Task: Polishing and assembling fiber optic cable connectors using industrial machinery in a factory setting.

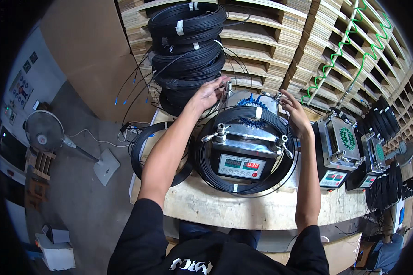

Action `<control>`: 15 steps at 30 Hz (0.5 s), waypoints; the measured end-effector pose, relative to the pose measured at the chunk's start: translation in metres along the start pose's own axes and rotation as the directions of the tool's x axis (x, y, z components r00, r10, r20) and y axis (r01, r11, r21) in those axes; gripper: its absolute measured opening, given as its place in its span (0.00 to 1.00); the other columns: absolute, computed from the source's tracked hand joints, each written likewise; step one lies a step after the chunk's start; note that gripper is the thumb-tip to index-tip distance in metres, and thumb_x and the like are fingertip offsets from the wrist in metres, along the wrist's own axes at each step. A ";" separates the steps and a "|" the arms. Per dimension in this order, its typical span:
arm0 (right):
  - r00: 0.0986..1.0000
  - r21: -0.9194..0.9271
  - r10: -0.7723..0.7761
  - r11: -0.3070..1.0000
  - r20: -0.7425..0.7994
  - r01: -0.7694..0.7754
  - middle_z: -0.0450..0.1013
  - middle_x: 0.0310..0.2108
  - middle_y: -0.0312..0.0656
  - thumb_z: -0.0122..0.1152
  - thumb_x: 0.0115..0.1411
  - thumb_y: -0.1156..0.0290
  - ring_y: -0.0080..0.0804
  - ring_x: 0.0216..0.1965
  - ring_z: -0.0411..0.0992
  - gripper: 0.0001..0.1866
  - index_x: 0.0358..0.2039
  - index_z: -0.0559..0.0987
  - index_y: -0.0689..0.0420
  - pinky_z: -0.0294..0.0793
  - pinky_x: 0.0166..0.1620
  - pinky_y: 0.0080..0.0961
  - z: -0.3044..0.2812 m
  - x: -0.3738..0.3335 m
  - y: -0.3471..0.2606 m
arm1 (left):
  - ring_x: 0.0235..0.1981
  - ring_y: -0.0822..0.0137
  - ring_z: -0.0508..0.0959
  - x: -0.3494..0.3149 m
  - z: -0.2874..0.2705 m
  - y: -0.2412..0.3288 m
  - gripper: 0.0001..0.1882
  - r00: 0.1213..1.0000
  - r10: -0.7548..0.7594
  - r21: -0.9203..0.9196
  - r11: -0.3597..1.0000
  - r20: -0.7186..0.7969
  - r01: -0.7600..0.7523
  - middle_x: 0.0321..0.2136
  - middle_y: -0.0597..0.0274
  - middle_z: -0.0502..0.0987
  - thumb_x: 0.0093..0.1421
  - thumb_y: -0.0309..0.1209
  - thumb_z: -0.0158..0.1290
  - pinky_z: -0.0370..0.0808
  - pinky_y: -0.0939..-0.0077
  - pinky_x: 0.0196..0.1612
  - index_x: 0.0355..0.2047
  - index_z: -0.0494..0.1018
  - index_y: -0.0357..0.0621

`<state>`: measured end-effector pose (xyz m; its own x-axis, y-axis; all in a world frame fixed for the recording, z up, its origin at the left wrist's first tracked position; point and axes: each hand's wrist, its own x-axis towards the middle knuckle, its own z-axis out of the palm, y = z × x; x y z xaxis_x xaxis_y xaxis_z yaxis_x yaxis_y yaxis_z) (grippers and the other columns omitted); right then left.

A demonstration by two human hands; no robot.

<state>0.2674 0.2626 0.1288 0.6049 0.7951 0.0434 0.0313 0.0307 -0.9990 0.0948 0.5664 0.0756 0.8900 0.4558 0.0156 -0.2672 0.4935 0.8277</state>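
In front of me on the table stands a fibre polishing machine [243, 165] with a lit display and a metal top plate held at its corners by clamps. A ring of blue connectors [251, 101] sits on the plate. A coil of black cable [215, 176] hangs around the machine, tied with white tape. My left hand [209, 95] is closed at the far left clamp [229, 85], fingertips on its handle. My right hand [296, 111] has its fingers bent around the far right clamp [278, 96]. Both near clamps, such as the near left one [220, 132], are untouched.
A tall stack of black cable coils [188, 59] rises behind my left hand. Two similar machines with green connectors, one nearer [337, 146], stand at the right. Wooden pallets [261, 50] line the back. Green coiled hoses [328, 64] hang there. A floor fan [43, 133] stands left.
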 end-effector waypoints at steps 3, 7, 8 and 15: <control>1.000 0.081 -0.008 0.997 -0.028 0.010 0.68 0.56 0.45 0.46 0.66 0.80 0.28 0.50 0.72 0.30 0.69 0.65 0.52 0.74 0.48 0.23 -0.005 -0.032 -0.010 | 0.34 0.72 0.80 0.014 0.007 -0.017 0.16 0.985 -0.004 -0.096 0.995 -0.172 -0.012 0.36 0.64 0.83 0.64 0.41 0.62 0.77 0.75 0.34 0.45 0.79 0.45; 0.948 -0.186 -0.316 0.935 -0.043 0.303 0.72 0.55 0.41 0.44 0.67 0.79 0.29 0.52 0.73 0.24 0.63 0.71 0.55 0.71 0.49 0.22 0.020 -0.038 0.007 | 0.30 0.72 0.80 0.021 -0.010 -0.009 0.14 0.968 0.062 -0.096 0.992 -0.244 -0.087 0.32 0.64 0.83 0.60 0.42 0.66 0.77 0.75 0.31 0.38 0.81 0.47; 0.948 -0.207 -0.290 0.943 -0.128 0.260 0.73 0.55 0.39 0.43 0.68 0.79 0.28 0.53 0.73 0.21 0.60 0.73 0.58 0.70 0.48 0.22 0.018 -0.044 0.009 | 0.30 0.72 0.80 0.020 0.009 -0.013 0.12 0.969 0.002 -0.152 0.988 -0.249 -0.041 0.31 0.66 0.83 0.62 0.40 0.65 0.77 0.75 0.31 0.39 0.80 0.47; 0.907 -0.293 -0.387 0.897 -0.164 0.330 0.78 0.42 0.39 0.41 0.71 0.73 0.15 0.31 0.64 0.20 0.58 0.76 0.56 0.64 0.36 0.13 0.022 -0.037 0.018 | 0.28 0.74 0.80 0.009 0.008 -0.016 0.15 0.970 0.113 -0.157 0.976 -0.217 -0.149 0.31 0.68 0.83 0.64 0.35 0.62 0.77 0.79 0.31 0.48 0.75 0.43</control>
<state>0.2278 0.2469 0.1090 0.6671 0.6103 0.4272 0.4609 0.1124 -0.8803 0.1102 0.5567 0.0665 0.7524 0.6585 -0.0133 -0.4516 0.5305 0.7174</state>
